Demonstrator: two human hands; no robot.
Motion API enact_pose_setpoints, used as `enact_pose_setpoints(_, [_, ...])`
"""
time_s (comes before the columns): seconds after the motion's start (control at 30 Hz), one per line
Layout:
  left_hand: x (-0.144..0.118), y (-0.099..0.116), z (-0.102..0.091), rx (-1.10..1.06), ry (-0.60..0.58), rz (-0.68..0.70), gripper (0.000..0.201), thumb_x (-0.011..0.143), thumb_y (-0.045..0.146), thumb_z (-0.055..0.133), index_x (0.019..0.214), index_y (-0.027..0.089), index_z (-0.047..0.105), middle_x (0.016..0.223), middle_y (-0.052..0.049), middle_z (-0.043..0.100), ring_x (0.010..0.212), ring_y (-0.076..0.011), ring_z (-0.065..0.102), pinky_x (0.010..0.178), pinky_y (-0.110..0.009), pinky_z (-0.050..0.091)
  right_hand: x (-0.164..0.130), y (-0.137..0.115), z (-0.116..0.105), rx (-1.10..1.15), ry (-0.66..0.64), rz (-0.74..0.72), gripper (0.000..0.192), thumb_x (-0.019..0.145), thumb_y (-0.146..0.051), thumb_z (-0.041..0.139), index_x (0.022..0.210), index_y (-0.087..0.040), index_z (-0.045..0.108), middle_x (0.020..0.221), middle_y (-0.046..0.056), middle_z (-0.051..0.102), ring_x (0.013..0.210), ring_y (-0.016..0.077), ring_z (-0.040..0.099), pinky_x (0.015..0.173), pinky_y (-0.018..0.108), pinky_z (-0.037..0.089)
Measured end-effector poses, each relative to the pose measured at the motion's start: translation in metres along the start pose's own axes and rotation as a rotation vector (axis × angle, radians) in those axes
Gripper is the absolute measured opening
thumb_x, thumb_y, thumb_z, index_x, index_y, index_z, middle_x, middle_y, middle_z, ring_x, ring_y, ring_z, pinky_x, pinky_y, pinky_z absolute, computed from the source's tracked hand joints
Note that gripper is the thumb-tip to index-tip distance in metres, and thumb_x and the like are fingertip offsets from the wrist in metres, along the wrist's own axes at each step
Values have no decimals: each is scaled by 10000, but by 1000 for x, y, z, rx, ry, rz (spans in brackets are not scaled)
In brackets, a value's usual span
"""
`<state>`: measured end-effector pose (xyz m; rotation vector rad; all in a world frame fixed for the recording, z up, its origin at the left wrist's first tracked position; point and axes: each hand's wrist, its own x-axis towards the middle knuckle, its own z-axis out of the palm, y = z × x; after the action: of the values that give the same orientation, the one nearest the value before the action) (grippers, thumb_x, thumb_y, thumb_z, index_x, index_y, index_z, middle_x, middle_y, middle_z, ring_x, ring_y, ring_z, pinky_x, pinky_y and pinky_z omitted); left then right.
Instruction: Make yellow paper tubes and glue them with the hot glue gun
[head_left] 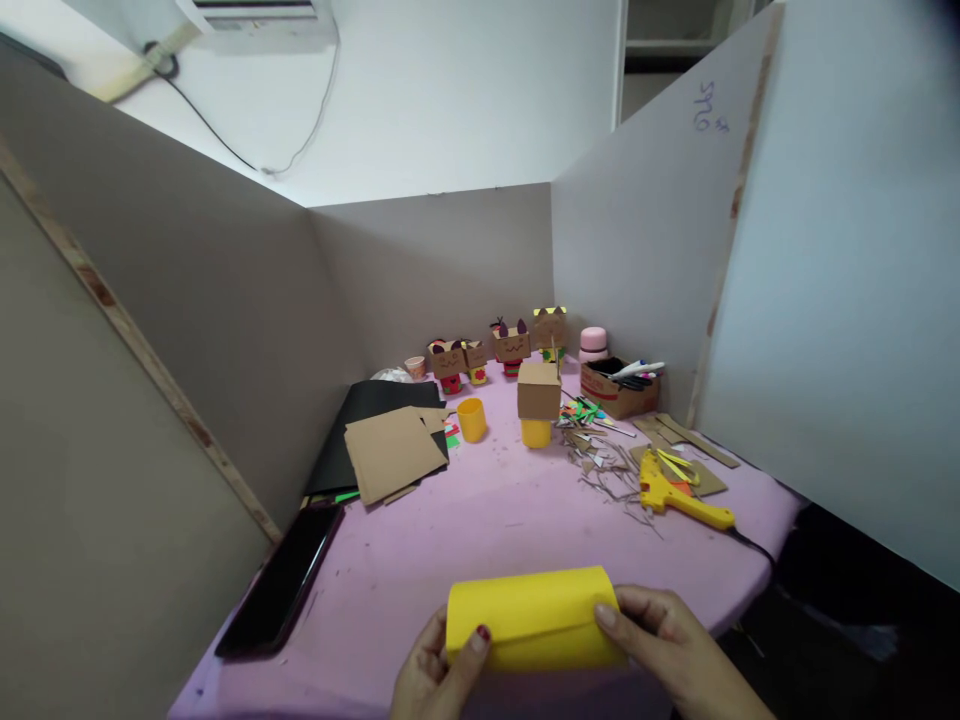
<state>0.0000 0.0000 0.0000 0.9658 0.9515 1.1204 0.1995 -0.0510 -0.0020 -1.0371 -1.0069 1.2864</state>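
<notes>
A sheet of yellow paper [532, 605], curled into a wide tube with its edge overlapping along the front, is held just above the near side of the table. My left hand [442, 665] grips its left end, thumb pressed on the front. At the right end, my right hand [667, 635] pinches the overlapping edge between thumb and fingers. The inside of the tube is hidden. Farther off stand a yellow paper cup shape [472, 420] and a cardboard box [539, 391] on a yellow base [536, 433].
A yellow glue gun [679, 500] lies at right by cardboard scraps [600, 465]. A tablet [285, 580] and cardboard sheets [394, 452] lie at left. Several cardboard figures [512, 345], a pink bottle [593, 343] and a box of pens [619, 388] stand at the back. Partitions [450, 245] enclose the table [420, 540].
</notes>
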Motion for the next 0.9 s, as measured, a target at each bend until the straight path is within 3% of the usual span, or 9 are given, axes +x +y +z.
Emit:
enact_pose_setpoints(0.2, [1, -6, 4, 60, 14, 11, 424, 607, 414, 770, 876, 119, 626, 768, -104, 736, 716, -243, 686, 675, -305, 500, 4, 10, 0, 50, -32, 9, 410, 729, -538, 655, 882, -172, 759, 747, 52, 741, 747, 231, 666, 724, 315, 483])
enact_pose_setpoints(0.3, [4, -9, -4, 116, 187, 53, 464, 678, 431, 687, 1012, 131, 571, 858, -128, 729, 845, -284, 676, 755, -380, 494, 6, 13, -3, 143, -22, 95, 414, 689, -536, 694, 851, -160, 757, 672, 45, 728, 682, 221, 668, 637, 286, 482])
enact_pose_setpoints(0.37, [3, -11, -7, 324, 394, 255, 489, 743, 443, 606, 1138, 167, 522, 1085, -150, 672, 1033, -305, 608, 872, -461, 440, 8, 16, -3, 181, 6, 128, 419, 662, -534, 717, 834, -153, 753, 632, 35, 715, 622, 199, 658, 591, 261, 472])
enact_pose_setpoints(0.43, [0, -15, -2, 667, 471, 625, 473, 784, 465, 552, 1185, 216, 527, 1250, -138, 587, 1167, -303, 517, 999, -517, 312, 11, 18, 0, 187, 17, 118, 420, 658, -525, 726, 827, -141, 750, 624, 32, 710, 568, 173, 640, 570, 245, 466])
enact_pose_setpoints(0.53, [-4, -27, 18, 1147, 257, 1194, 351, 855, 401, 500, 1168, 264, 582, 1150, -78, 668, 1116, -248, 566, 1101, -508, 43, 13, 20, 10, 266, -37, 109, 393, 648, -500, 746, 793, -135, 750, 593, 30, 700, 528, 154, 626, 562, 239, 467])
enact_pose_setpoints(0.63, [-1, -35, 31, 1340, 104, 1454, 333, 938, 190, 349, 1183, 250, 567, 1045, -4, 716, 994, -163, 633, 1092, -507, -95, 13, 21, 16, 385, -99, 148, 359, 609, -477, 783, 744, -146, 752, 581, 35, 702, 578, 179, 654, 613, 264, 482])
enact_pose_setpoints(0.7, [4, -35, 26, 1408, 51, 1500, 327, 955, 253, 333, 1175, 212, 572, 1066, -14, 707, 972, -160, 641, 1084, -517, -117, 13, 22, 14, 409, -100, 159, 356, 612, -472, 783, 751, -145, 755, 595, 47, 711, 611, 199, 669, 667, 294, 491])
enact_pose_setpoints(0.8, [11, -29, 1, 1561, -89, 1496, 391, 898, 425, 446, 1185, 191, 569, 1115, -52, 684, 988, -192, 641, 1078, -475, -164, 16, 26, 5, 376, -80, 145, 374, 642, -470, 765, 810, -136, 755, 646, 62, 727, 653, 213, 680, 711, 313, 491])
enact_pose_setpoints(0.9, [13, -28, -17, 1609, 13, 1340, 374, 899, 361, 441, 1204, 173, 549, 1134, -100, 669, 1015, -233, 634, 1072, -512, -140, 23, 30, -1, 332, -72, 147, 401, 620, -482, 774, 820, -135, 752, 659, 61, 729, 653, 215, 684, 684, 303, 491])
